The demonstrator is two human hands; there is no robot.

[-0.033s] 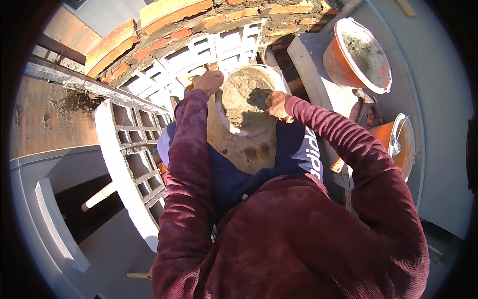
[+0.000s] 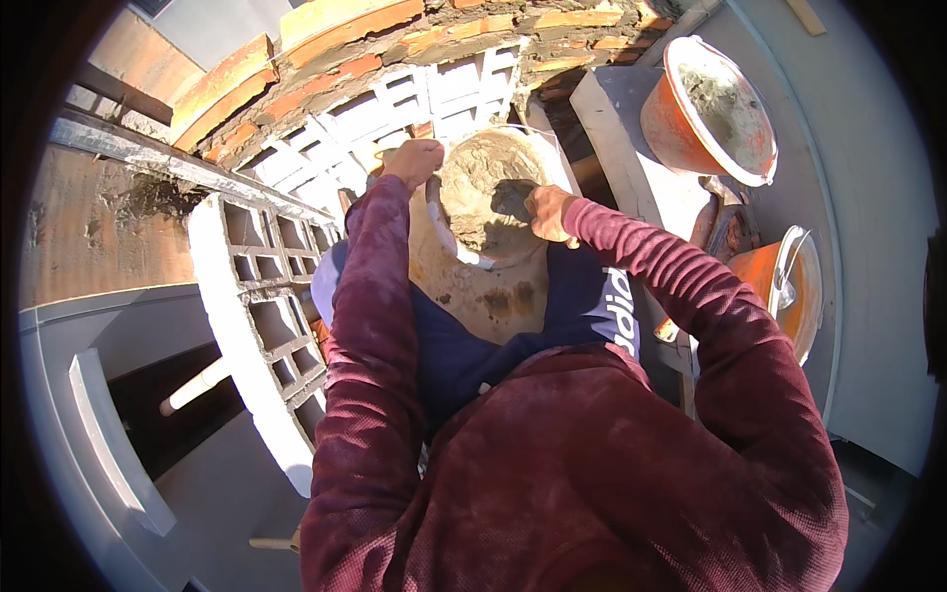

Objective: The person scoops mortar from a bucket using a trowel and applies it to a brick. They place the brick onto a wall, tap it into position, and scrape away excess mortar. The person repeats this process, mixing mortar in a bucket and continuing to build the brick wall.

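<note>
Standing at far left, a stained plywood panel (image 2: pixel 109 232), then a white hollow-celled block panel (image 2: pixel 222 296); mortared brick wall (image 2: pixel 326 91) curves across the top. Left hand (image 2: pixel 414 162) next, fingers curled, grasping the mortar bucket (image 2: pixel 473 259) at its upper-left rim. Bucket sits between the knees of the navy trousers (image 2: pixel 582 296), directly between both hands, filled with wet grey-brown mortar (image 2: pixel 488 163) to the right of and below the left grip. Right hand (image 2: pixel 550 212) clenched over the bucket's right side, a handle-like end of a hand tool (image 2: pixel 572 243) poking out below the fist; dark patch on the mortar just left of it, cannot tell if blade or shadow. Farther right, an orange bucket (image 2: pixel 676 123) with grey residue inside; below it, another orange bucket (image 2: pixel 760 271), partly behind the right sleeve.
</note>
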